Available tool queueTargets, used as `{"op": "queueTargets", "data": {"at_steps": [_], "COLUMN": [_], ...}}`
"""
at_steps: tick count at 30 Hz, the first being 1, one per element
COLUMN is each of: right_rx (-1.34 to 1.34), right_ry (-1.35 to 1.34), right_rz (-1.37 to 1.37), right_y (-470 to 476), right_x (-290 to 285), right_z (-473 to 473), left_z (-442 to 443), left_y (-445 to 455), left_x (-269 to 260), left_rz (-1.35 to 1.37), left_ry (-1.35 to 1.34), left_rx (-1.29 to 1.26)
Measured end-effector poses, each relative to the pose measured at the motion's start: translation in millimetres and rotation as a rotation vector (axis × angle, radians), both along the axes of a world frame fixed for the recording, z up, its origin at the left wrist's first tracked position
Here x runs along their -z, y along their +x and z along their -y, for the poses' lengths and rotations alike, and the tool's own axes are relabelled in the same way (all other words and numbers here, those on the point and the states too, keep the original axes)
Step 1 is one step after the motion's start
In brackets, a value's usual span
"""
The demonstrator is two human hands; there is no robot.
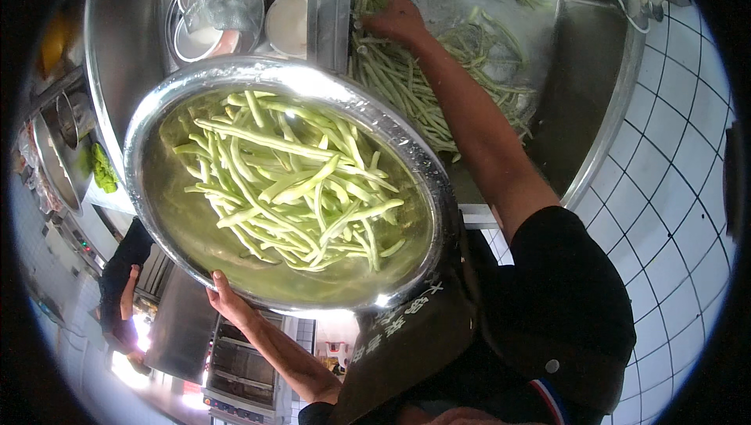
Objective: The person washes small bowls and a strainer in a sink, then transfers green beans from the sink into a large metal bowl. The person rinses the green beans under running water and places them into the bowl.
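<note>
A large round metal basin (176, 243) holding green beans (281, 173) is tilted in front of me. My left hand (227, 302) grips its lower left rim, thumb on the inside. Inside the metal sink on the right (587, 55), my right hand (394, 17) reaches among more long green beans (405, 91) near the divider. Its fingers are bent at the beans, partly hidden; whether they close on any cannot be told.
The left sink (126, 26) holds a metal bowl (255, 0) with white-rimmed containers. White tubs (287, 23) stand beside the steel divider (328, 14). Another person (120, 284) stands at lower left near kitchen equipment. White tiles (645, 202) lie to the right.
</note>
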State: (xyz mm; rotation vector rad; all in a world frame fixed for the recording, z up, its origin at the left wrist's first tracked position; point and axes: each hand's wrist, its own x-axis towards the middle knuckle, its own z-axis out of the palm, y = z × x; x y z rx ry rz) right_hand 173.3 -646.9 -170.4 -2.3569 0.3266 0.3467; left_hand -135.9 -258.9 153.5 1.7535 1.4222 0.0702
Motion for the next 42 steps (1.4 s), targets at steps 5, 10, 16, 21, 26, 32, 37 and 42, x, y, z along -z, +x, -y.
{"op": "queueTargets", "data": {"at_steps": [5,10,16,21,26,32,37,42], "right_rx": [0.051,0.015,0.108,0.194,0.144,0.04,-0.025,-0.12], "right_ry": [0.636,0.846,1.15,1.086,1.084,1.213,1.561,1.369], "right_rz": [-0.392,-0.353,-0.104,0.056,0.228,0.495,0.664,0.12], "right_y": [7,-9,-55,-92,-111,-97,-125,-164], "right_x": [-23,-55,-174,-232,-312,-463,-569,-505], "right_z": [22,69,125,151,171,147,13,-85], "left_z": [3,10,9,0,3,-3,-21,-29], "left_y": [-2,7,5,-1,-4,-7,-15,-23], "left_x": [0,-1,-3,-3,-5,-9,8,23], "left_rz": [0.02,-0.007,0.044,0.109,0.193,0.452,0.418,0.507], "left_ry": [0.049,0.095,0.004,-0.054,-0.022,-0.316,-0.237,-0.31], "left_rx": [0.039,0.089,0.105,0.13,0.204,0.168,0.239,0.22]}}
